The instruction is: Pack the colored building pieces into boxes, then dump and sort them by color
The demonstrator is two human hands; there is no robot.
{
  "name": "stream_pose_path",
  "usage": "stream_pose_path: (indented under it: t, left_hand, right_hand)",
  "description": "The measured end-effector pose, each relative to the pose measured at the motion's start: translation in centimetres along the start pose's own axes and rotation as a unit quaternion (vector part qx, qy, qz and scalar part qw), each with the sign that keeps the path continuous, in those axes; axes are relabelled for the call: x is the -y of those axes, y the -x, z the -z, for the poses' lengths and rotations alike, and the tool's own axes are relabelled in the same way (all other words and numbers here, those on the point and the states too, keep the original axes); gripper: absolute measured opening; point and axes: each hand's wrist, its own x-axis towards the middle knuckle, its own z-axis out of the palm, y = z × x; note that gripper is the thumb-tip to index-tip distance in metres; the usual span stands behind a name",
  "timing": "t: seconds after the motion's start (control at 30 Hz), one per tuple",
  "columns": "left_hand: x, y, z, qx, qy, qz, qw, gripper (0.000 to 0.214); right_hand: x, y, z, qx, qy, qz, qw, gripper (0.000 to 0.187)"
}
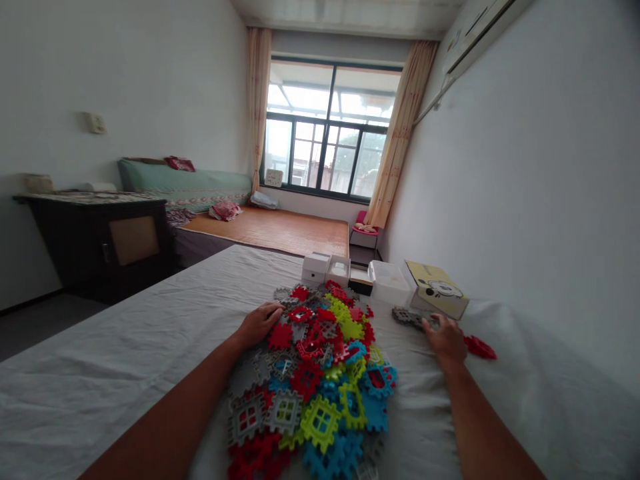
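A heap of toothed plastic building tiles in red, grey, lime green and blue lies on the white sheet, among them a lime tile (321,423) and a grey window tile (284,411). My left hand (261,323) rests at the heap's upper left edge, fingers stretched out against the tiles and holding none that I can see. Right of the heap, my right hand (446,339) has thumb and fingers closed on the near end of some grey toothed tiles (406,317) lying on the sheet. Red tiles (481,347) lie just right of that wrist.
Behind the heap stand a white box (316,267), a clear plastic container (389,283) and a yellow-and-grey carton (437,289). Farther off are a bed with a woven mat (280,229), a dark cabinet (107,243), a pink chair (365,223) and a window.
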Motion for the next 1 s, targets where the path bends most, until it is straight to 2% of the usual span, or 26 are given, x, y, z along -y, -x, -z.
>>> stream_pose_path:
  t: [0.1, 0.2, 0.3, 0.53, 0.6, 0.67, 0.77, 0.83, 0.93, 1.0]
  left_hand:
    - [-0.1, 0.0, 0.1, -0.003, -0.003, 0.003, 1.000, 0.048]
    - [-0.2, 0.1, 0.1, -0.006, -0.002, 0.001, 1.000, 0.047]
    - [-0.4, 0.1, 0.1, -0.007, -0.001, 0.000, 1.000, 0.047]
    - [-0.1, 0.0, 0.0, -0.009, 0.001, -0.002, 1.000, 0.046]
    - [0.1, 0.0, -0.1, -0.008, 0.004, -0.005, 1.000, 0.045]
    - [0.2, 0.0, -0.2, -0.009, 0.008, -0.004, 1.000, 0.044]
    - [0.4, 0.0, -0.3, -0.010, 0.009, -0.001, 1.000, 0.044]
    - [0.5, 0.0, -0.4, -0.011, 0.010, -0.001, 1.000, 0.043]
    - [0.5, 0.0, -0.4, -0.007, 0.011, -0.006, 1.000, 0.042]
    - [0.4, 0.0, -0.4, -0.004, 0.009, -0.007, 1.000, 0.042]
  right_hand:
    - [-1.4, -0.1, -1.1, 0.017, 0.011, 0.013, 1.000, 0.040]
    - [-1.0, -0.1, -1.4, 0.022, 0.015, 0.032, 0.999, 0.042]
    - [-0.5, 0.0, -1.2, 0.012, 0.007, 0.046, 0.999, 0.044]
    - [0.3, 0.5, -0.4, -0.024, 0.002, 0.049, 0.999, 0.033]
    - [2.0, 0.7, 0.3, -0.040, -0.022, 0.079, 0.996, 0.036]
    - [5.0, 1.3, 1.4, -0.030, -0.089, 0.152, 0.984, 0.037]
    - [10.9, 3.7, 3.8, 0.065, -0.217, 0.274, 0.935, 0.032]
    - [14.6, 5.9, 5.4, 0.132, -0.252, 0.345, 0.895, 0.028]
    - [18.0, 8.8, 7.3, 0.189, -0.204, 0.449, 0.849, 0.026]
    - [19.0, 9.9, 7.8, 0.209, -0.139, 0.480, 0.841, 0.029]
